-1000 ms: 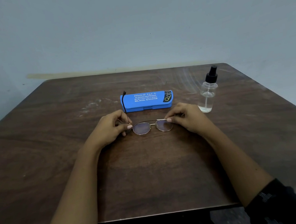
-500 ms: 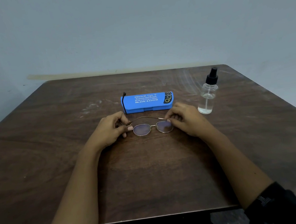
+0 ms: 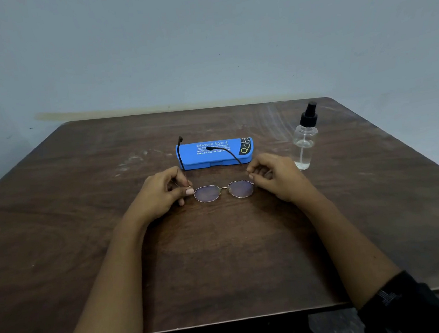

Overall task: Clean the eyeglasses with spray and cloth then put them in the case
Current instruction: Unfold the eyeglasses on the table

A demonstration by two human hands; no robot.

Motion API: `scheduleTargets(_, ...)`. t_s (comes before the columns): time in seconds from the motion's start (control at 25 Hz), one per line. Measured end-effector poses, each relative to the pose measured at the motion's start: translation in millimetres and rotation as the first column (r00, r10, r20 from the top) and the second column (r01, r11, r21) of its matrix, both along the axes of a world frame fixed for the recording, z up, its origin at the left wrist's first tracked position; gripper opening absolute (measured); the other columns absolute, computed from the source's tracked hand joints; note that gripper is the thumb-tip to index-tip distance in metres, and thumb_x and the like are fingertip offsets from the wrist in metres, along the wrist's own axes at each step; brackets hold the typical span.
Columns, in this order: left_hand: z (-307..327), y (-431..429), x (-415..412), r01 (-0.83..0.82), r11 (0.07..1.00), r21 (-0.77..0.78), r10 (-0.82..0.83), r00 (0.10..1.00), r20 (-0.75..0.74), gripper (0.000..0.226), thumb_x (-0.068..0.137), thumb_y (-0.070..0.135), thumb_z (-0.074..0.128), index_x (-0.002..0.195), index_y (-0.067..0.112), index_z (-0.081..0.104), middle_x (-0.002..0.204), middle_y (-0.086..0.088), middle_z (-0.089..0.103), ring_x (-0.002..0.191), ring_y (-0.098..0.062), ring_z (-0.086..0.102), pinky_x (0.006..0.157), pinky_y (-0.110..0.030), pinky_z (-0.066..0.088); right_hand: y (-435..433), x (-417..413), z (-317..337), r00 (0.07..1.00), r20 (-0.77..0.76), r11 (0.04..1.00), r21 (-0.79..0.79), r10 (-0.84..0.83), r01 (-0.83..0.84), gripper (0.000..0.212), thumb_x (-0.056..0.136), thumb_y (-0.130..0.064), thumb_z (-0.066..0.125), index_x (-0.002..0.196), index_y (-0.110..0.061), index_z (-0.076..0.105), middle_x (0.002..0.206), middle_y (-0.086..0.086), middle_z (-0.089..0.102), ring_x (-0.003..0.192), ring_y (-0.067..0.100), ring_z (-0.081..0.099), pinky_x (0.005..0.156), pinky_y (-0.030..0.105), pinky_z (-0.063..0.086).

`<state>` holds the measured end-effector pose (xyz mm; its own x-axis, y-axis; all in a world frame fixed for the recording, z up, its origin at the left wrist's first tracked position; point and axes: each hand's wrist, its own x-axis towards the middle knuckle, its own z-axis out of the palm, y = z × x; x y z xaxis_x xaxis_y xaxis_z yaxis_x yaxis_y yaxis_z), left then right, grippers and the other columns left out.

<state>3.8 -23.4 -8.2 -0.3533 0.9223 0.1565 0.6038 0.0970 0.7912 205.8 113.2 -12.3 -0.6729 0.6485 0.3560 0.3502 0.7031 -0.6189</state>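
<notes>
Both hands are closed in a pinch on the eyeglasses point(image 3: 223, 190). The left hand point(image 3: 159, 197) has thumb and forefinger curled round the frame's left hinge. The right hand point(image 3: 276, 179) grips the right hinge the same way, with its other fingers curled in. The thin gold-rimmed frame is at the middle of the tabletop point(image 3: 86, 248); I cannot tell whether it rests on the wood or is held just above it. Both temples are unfolded and run toward 12 o'clock — their black tips show against the case point(image 3: 201, 160), one at its left end, the other across its front. That blue case lies shut just beyond the glasses at 12 o'clock. White print on its lid reads "Bhavik Eye +", and of the smaller lines below only "BHEL, BHOPAL - M." comes clear. A clear spray bottle point(image 3: 303, 141) with a black pump stands upright at 2 o'clock from the glasses — a little liquid at its bottom.
</notes>
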Motion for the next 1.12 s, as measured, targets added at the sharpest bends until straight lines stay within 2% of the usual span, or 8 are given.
scheduleTargets(0.16,-0.6,0.1,0.1,-0.004,1.0,-0.001,0.004,1.0,-0.008,0.019,0.077,0.004,0.066,0.069,0.011,0.05,0.08,0.006,0.064,0.043,0.0,0.055,0.048,-0.007,0.042,-1.3,6.4,3.9,1.0,-0.016,0.995,-0.097,-0.011,0.01,0.023,0.08,0.002,0.059,0.074,-0.019,0.055,0.086,0.001,0.063,0.073,0.018,0.061,0.063,0.006,0.044)
scheduleTargets(0.32,-1.2,0.0,0.2,-0.006,1.0,-0.002,0.006,1.0,-0.023,0.02,0.078,0.005,0.066,0.069,0.014,0.05,0.081,0.007,0.064,0.044,0.001,0.055,0.049,-0.008,0.042,-3.0,7.4,4.2,0.999,-0.029,0.991,-0.133,-0.018,0.014,0.037,0.08,0.003,0.058,0.066,-0.029,0.047,0.086,0.0,0.062,0.067,0.013,0.056,0.061,0.007,0.045)
scheduleTargets(0.4,-1.9,0.3,0.2,-0.008,1.0,-0.002,0.008,1.0,-0.022,0.021,0.078,0.004,0.065,0.069,0.015,0.05,0.08,0.008,0.064,0.044,0.001,0.054,0.048,-0.009,0.042,-3.3,7.9,4.2,0.999,-0.035,0.988,-0.152,-0.013,0.008,0.037,0.08,0.002,0.058,0.065,-0.029,0.047,0.085,0.0,0.063,0.063,0.008,0.055,0.06,0.007,0.044)
scheduleTargets(0.64,-1.8,0.0,-0.4,-0.002,1.0,-0.014,0.001,0.999,-0.034,0.013,0.079,0.007,0.065,0.077,0.012,0.054,0.084,0.007,0.063,0.049,0.0,0.056,0.05,-0.012,0.043,-1.4,7.5,1.9,0.998,-0.063,0.982,-0.187,-0.005,-0.007,0.033,0.081,0.001,0.058,0.067,-0.028,0.05,0.082,-0.005,0.062,0.064,0.008,0.055,0.061,0.01,0.045)
scheduleTargets(0.76,-1.7,0.4,0.0,-0.012,1.0,-0.02,0.011,1.0,-0.029,0.01,0.079,0.008,0.066,0.083,0.007,0.056,0.083,0.008,0.063,0.05,-0.001,0.056,0.05,-0.014,0.043,-1.4,7.8,0.6,0.997,-0.077,0.982,-0.19,-0.007,-0.008,0.022,0.081,0.001,0.057,0.073,-0.019,0.056,0.08,-0.01,0.061,0.062,0.004,0.055,0.06,0.007,0.044)
scheduleTargets(0.88,-2.5,-0.1,1.1,-0.018,1.0,-0.021,0.017,1.0,-0.015,0.014,0.078,0.008,0.067,0.086,0.004,0.057,0.083,0.008,0.063,0.05,-0.002,0.055,0.049,-0.012,0.042,-2.5,7.6,1.1,0.996,-0.093,0.98,-0.201,-0.014,-0.005,0.013,0.08,0.002,0.057,0.082,-0.01,0.06,0.08,-0.005,0.062,0.061,0.002,0.055,0.058,0.005,0.044)
scheduleTargets(1.04,-0.3,-1.8,3.0,-0.021,0.999,-0.025,0.021,1.0,-0.012,0.02,0.076,0.013,0.069,0.091,0.006,0.058,0.087,0.004,0.065,0.052,-0.002,0.056,0.05,-0.01,0.042,-3.7,8.3,1.6,0.995,-0.102,0.977,-0.211,-0.011,-0.011,0.011,0.08,0.002,0.058,0.086,-0.007,0.062,0.081,0.001,0.062,0.061,0.0,0.055,0.058,0.004,0.042)
scheduleTargets(1.12,1.5,-2.1,5.7,-0.038,0.999,-0.009,0.038,0.999,0.013,0.026,0.074,0.018,0.072,0.094,0.009,0.058,0.088,0.008,0.064,0.051,-0.002,0.056,0.049,-0.008,0.042,-4.4,9.3,2.4,0.994,-0.106,0.978,-0.208,0.003,-0.025,0.016,0.08,0.003,0.057,0.089,-0.01,0.061,0.083,0.005,0.062,0.065,0.005,0.056,0.059,0.005,0.042)
